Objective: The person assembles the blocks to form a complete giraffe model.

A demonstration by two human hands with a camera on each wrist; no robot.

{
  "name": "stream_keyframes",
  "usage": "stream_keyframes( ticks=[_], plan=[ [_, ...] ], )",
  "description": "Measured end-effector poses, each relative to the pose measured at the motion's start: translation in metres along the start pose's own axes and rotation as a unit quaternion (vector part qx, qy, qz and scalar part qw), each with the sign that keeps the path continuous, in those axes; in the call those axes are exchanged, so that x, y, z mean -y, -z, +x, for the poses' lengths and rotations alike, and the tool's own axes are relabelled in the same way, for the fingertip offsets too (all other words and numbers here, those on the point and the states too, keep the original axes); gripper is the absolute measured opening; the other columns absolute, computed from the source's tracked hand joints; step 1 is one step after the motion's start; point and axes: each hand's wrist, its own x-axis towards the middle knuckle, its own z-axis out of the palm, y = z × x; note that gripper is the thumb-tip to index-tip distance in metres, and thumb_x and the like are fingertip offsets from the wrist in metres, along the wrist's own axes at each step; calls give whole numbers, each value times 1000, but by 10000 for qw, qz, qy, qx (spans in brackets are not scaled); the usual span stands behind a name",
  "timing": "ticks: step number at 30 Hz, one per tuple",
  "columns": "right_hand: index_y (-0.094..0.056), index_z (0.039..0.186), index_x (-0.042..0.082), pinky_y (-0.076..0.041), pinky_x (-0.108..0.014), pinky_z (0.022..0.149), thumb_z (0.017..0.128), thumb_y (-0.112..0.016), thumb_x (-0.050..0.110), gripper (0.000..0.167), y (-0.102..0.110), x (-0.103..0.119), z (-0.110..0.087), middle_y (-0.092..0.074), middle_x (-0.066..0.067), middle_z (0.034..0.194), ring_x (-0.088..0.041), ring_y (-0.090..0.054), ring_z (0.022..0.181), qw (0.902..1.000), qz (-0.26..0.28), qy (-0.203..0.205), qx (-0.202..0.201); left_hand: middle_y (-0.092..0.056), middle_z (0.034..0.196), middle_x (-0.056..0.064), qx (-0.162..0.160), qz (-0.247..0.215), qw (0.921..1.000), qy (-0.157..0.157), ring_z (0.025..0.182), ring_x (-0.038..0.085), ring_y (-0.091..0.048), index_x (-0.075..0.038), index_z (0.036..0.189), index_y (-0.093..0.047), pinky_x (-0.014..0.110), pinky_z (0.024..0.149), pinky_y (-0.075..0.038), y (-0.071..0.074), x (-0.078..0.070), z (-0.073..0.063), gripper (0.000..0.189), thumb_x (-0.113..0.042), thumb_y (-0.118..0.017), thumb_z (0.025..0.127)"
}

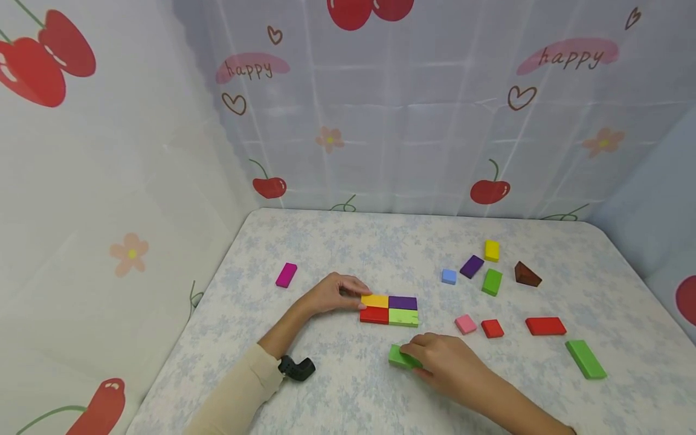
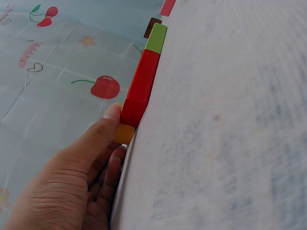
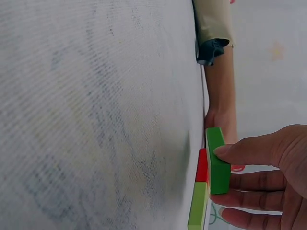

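Four flat blocks lie together as a rectangle on the table: a yellow-orange block, a purple block, a red block and a light green block. At its left end, my left hand holds the yellow-orange block between thumb and fingers, the thumb close to the red block's end. My right hand pinches a green block nearer the front edge, apart from the rectangle. In the right wrist view, thumb and fingers grip this block's opposite faces.
Off to the left lies a magenta block. Scattered on the right are a small blue block, yellow block, brown wedge, pink block, long red block and long green block, among others.
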Motion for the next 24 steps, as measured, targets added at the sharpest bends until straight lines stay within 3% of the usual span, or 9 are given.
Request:
stream_keyframes(
  ticks=[10, 17, 24],
  plan=[
    [-78, 105, 12, -58, -30, 72, 79, -88, 16, 28, -8, 10, 21, -71, 3, 93, -11, -65, 81, 9994, -58, -204, 285, -74, 113, -6, 26, 104, 9999, -35, 104, 15, -64, -18, 117, -79, 31, 85, -52, 1, 2, 1, 33, -19, -85, 85],
    [-73, 112, 7, -59, -35, 78, 79, -89, 18, 38, -18, 12, 30, -70, -2, 96, -14, -63, 80, 9964, 363, -591, 480, -74, 113, -7, 8, 138, 9998, -108, 105, 13, -64, -18, 117, -79, 31, 85, -52, 2, 2, 2, 33, -20, -85, 85],
    [-72, 116, 5, -57, -33, 78, 79, -88, 19, 42, -18, 12, 29, -68, -2, 101, -11, -60, 83, 9929, 815, -555, 661, -74, 113, -5, 15, 40, 10000, -84, 105, 14, -64, -18, 117, -79, 31, 86, -51, 0, 4, 1, 33, -18, -85, 85]
  ],
)
